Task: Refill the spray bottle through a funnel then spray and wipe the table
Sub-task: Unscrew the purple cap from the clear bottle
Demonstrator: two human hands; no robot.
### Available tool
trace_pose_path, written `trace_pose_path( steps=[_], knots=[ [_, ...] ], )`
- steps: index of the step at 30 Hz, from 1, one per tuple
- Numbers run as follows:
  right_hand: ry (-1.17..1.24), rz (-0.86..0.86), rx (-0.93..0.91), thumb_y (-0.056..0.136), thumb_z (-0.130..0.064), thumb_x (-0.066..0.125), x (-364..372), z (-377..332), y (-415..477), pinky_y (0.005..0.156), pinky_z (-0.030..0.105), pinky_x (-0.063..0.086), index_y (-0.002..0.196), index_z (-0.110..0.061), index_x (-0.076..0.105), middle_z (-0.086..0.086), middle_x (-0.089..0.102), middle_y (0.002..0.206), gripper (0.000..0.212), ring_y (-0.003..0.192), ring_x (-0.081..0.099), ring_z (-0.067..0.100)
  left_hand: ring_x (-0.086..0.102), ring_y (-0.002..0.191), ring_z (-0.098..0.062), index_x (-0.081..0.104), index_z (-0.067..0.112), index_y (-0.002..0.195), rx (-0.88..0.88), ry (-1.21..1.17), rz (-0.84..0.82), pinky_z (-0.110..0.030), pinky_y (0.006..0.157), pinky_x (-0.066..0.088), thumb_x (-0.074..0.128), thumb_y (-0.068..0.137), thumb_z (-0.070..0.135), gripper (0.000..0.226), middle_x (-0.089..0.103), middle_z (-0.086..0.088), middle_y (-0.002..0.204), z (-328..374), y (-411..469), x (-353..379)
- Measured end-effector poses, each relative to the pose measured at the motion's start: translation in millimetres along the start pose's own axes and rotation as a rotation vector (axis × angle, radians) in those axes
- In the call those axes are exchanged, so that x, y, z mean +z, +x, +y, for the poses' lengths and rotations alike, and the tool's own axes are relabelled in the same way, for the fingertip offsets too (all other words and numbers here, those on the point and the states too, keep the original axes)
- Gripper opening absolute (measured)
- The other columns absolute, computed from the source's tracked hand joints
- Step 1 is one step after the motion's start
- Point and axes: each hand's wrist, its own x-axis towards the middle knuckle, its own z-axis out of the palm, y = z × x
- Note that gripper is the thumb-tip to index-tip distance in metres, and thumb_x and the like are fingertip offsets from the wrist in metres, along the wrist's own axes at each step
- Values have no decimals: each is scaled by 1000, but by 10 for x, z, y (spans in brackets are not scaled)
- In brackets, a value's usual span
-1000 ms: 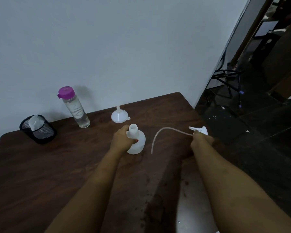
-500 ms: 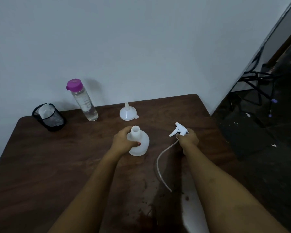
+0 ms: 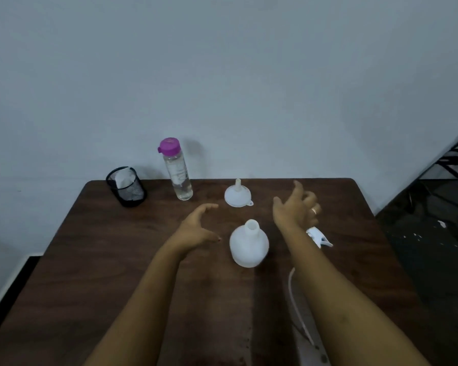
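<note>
The bottle (image 3: 249, 243) stands upright near the middle of the worktop (image 3: 90, 260), neck open, cap off. Both hands are spread and empty: the left hand (image 3: 196, 229) hovers at the bottle's 9 o'clock, apart from it, and the right hand (image 3: 296, 207) is raised at its 2 o'clock, fingers loose and somewhat blurred. The sprayer head (image 3: 318, 236) lies on its side at the bottle's 3 o'clock, partly hidden by the right forearm, its dip tube (image 3: 292, 291) trailing toward 6 o'clock. The funnel (image 3: 238, 196) rests mouth-down at 12 o'clock, spout up, and the water bottle (image 3: 177, 171) with its purple cap stands at 11 o'clock near the wall. A mesh cup (image 3: 126, 187) holding a pale cloth or tissue sits farther out, around 10 o'clock.

The step in hand looks like fetching the funnel — the right hand is nearest it. To do it well, I would take the funnel by its rim, turn it spout-down and seat the spout squarely in the neck, while the left hand closes on the bottle's shoulder to steady it; the bottle looks light and may tip under an off-centre push. Pour slowly, since the spout looks narrow.

The water bottle carries faint pale markings, too small to read — no brand or label is legible anywhere.
</note>
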Motion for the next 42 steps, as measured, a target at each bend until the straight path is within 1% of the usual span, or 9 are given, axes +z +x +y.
trace_pose_path(
  steps=[6, 10, 14, 17, 22, 27, 33, 37, 42],
  knots=[
    [117, -239, -394, 88, -34, 57, 202, -1081, -200, 104, 42, 33, 129, -28, 49, 4, 36, 139, 42, 129, 34, 28, 50, 114, -17, 50, 16, 124, -3, -205, 287, -23, 79, 52, 66, 72, -16, 63, 54, -8, 131, -75, 227, -566],
    [148, -454, -511, 85, -25, 62, 447, -1568, -391, 104, 42, 32, 138, -24, 39, 8, 34, 142, 58, 132, 32, 31, 46, 113, -19, 47, 9, 130, -51, -264, 423, -30, 91, 44, 67, 75, -11, 62, 53, -8, 133, -36, 374, -846],
    [186, -557, -452, 80, -18, 69, 759, -1830, -419, 104, 42, 34, 146, -18, 26, 12, 34, 145, 79, 134, 31, 34, 45, 123, -23, 44, 11, 134, -70, -266, 456, -28, 88, 40, 63, 78, -12, 63, 49, -8, 138, -81, 445, -1019],
    [230, -546, -384, 75, -15, 74, 1014, -1898, -372, 103, 44, 37, 145, -18, 27, 12, 41, 140, 84, 130, 39, 35, 44, 115, -17, 44, 10, 134, -61, -250, 462, -26, 86, 39, 60, 80, -11, 60, 49, -8, 139, -100, 497, -1120],
    [329, -472, -377, 67, -15, 81, 1356, -2003, -328, 96, 42, 46, 129, -19, 44, 6, 58, 122, 72, 113, 55, 30, 48, 112, -15, 47, 12, 131, 6, -282, 501, -27, 94, 44, 58, 83, -6, 52, 49, -5, 138, -38, 616, -1239],
    [395, -448, -370, 75, -23, 77, 1460, -1983, -327, 85, 32, 46, 127, -18, 43, 5, 59, 117, 62, 104, 59, 26, 44, 122, -15, 45, 19, 134, 89, -218, 492, -29, 100, 41, 65, 85, 9, 53, 48, 3, 139, 104, 737, -1302],
    [433, -449, -483, 72, -24, 79, 1274, -1797, -546, 74, 22, 48, 116, -19, 56, -5, 61, 94, 50, 86, 61, 16, 54, 111, -14, 55, 19, 127, 215, -47, 385, -21, 93, 44, 71, 80, 12, 50, 57, 2, 123, 256, 758, -1296],
    [626, -441, -480, 69, -18, 82, 1232, -1596, -715, 73, 12, 48, 110, -16, 59, -2, 65, 100, 46, 95, 63, 15, 56, 105, -13, 55, 23, 126, 241, 43, 306, -14, 86, 45, 76, 77, 17, 54, 58, 2, 118, 288, 691, -1314],
    [695, -441, -455, 66, -21, 84, 1080, -1525, -817, 81, 27, 53, 110, -22, 60, 4, 63, 104, 50, 95, 62, 15, 57, 96, -8, 63, 21, 116, 313, 154, 386, 1, 70, 41, 79, 73, 26, 47, 64, 4, 111, 378, 518, -1271]
  ],
)
